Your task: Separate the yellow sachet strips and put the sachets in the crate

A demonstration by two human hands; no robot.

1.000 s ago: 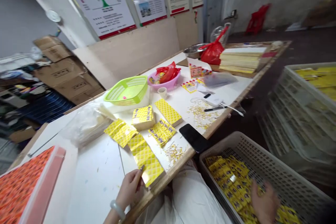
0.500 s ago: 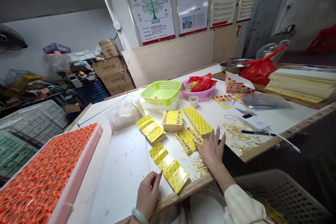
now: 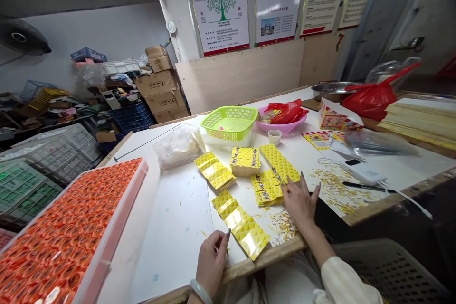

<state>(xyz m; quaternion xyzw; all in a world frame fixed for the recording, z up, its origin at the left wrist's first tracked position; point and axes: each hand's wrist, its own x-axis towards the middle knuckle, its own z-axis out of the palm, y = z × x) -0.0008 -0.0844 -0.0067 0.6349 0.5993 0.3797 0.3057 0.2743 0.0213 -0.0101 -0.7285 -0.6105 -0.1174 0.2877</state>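
Note:
My right hand [image 3: 299, 202] rests with fingers apart, its fingertips at the right edge of a pile of yellow printed cards [image 3: 264, 192] with blue lettering. Behind that pile lies a long yellow patterned strip [image 3: 280, 161]. At the table's front edge, my left hand [image 3: 213, 257] is closed, index finger and thumb close together; whatever is inside is hidden. Just right of it lies a creased yellow patterned sheet [image 3: 240, 223]. A neat block of yellow cards [image 3: 245, 161] stands farther back, beside a stack of folded yellow sheets [image 3: 214, 171].
An orange-filled tray [image 3: 71, 228] occupies the left. Behind are a clear plastic bag [image 3: 178, 147], green basket [image 3: 230, 123], pink basin [image 3: 281, 126] and paper cup [image 3: 274, 137]. Paper scraps [image 3: 335, 187], a white power bank [image 3: 361, 171] and a black pen [image 3: 368, 187] lie right.
The view has shifted, moving the scene rightward in the picture. My right hand has turned, bringing its fingers to the printed card pile. My left hand stays closed beside the creased sheet.

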